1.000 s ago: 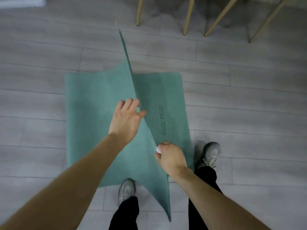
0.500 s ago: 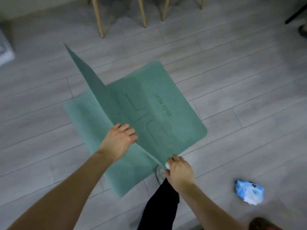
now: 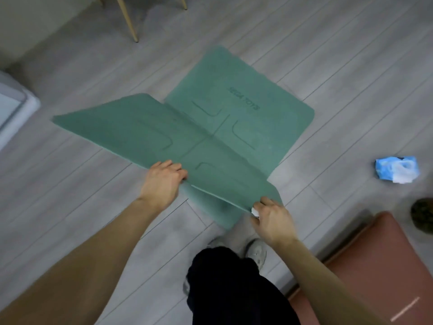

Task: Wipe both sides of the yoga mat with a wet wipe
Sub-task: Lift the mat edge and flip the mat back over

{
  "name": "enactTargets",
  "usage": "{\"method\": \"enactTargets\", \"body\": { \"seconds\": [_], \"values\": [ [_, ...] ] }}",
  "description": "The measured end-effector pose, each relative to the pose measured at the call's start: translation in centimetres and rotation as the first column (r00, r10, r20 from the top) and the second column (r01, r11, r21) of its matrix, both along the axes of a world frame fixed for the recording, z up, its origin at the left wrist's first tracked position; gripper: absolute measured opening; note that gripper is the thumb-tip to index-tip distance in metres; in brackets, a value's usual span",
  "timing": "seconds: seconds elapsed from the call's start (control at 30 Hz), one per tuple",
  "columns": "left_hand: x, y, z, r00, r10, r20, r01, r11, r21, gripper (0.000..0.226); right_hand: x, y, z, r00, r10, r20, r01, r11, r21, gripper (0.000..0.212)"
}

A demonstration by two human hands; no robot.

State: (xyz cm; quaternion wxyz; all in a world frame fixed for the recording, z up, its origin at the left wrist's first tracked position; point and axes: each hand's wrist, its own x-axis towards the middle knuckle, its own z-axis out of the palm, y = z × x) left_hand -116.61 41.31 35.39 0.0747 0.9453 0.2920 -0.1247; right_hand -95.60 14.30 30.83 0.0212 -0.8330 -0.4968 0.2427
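At the far left edge we saw a pale bin or tray (image 3: 14, 106), its inside too blurred for us to tell what it held. Nearby, toward the top, a single wooden chair leg (image 3: 128, 21) stood on the grey plank floor (image 3: 339, 55).

Our left hand (image 3: 164, 181) gripped the near edge of the green yoga mat (image 3: 210, 141), fingers (image 3: 173, 166) curled over the top face and the thumb hidden beneath. The mat hung partly lifted and partly folded: its left panel tapered to a point out toward the bin, raised off the floor, while the far right panel lay flat on the planks with dark printed lettering and alignment lines facing up. A crease ran diagonally from the upper left down to the lower right, and the long axis seemed to run from us away toward the upper right, though the fold made that hard to judge.

Our right hand (image 3: 271, 219) pinched the mat's near right corner, with a scrap of white wet wipe (image 3: 255, 211) bunched against the edge under the fingers.

Below the hands our dark trouser leg (image 3: 234, 289) and a grey shoe (image 3: 257, 250) stood on the floor. Open planks lay to the left of the mat and beyond it.

To the right, well apart from the mat, a blue wet-wipe packet (image 3: 396, 170) lay on the floor with a white sheet poking from it. A pinkish stool or seat (image 3: 379, 266) filled the lower right corner, close beside our right forearm, with a dark shoe (image 3: 423, 216) at the frame edge.
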Motion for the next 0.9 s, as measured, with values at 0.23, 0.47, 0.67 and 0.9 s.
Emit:
{"method": "enactTargets", "body": {
  "seconds": [0.23,0.47,0.67,0.9],
  "values": [
    [-14.6,1.1,1.4,0.995,-0.101,-0.020,0.098,0.990,-0.103,0.008,-17.8,-2.4,1.0,0.995,-0.096,-0.040,0.098,0.994,0.051,0.018],
    [-34.1,-1.3,6.8,0.976,-0.205,-0.068,0.184,0.953,-0.240,0.007,-38.4,-6.0,7.6,0.967,-0.253,-0.013,0.253,0.964,0.082,0.017],
    [-49.9,-2.7,10.4,0.972,-0.232,-0.050,0.212,0.944,-0.254,0.011,-54.9,-8.3,13.4,0.955,-0.292,-0.050,0.295,0.954,0.062,0.020],
    [-66.0,-5.4,10.4,0.931,-0.360,-0.053,0.350,0.926,-0.141,0.023,-71.9,-11.8,14.2,0.949,-0.308,-0.061,0.313,0.945,0.100,0.018]
  ]
}}
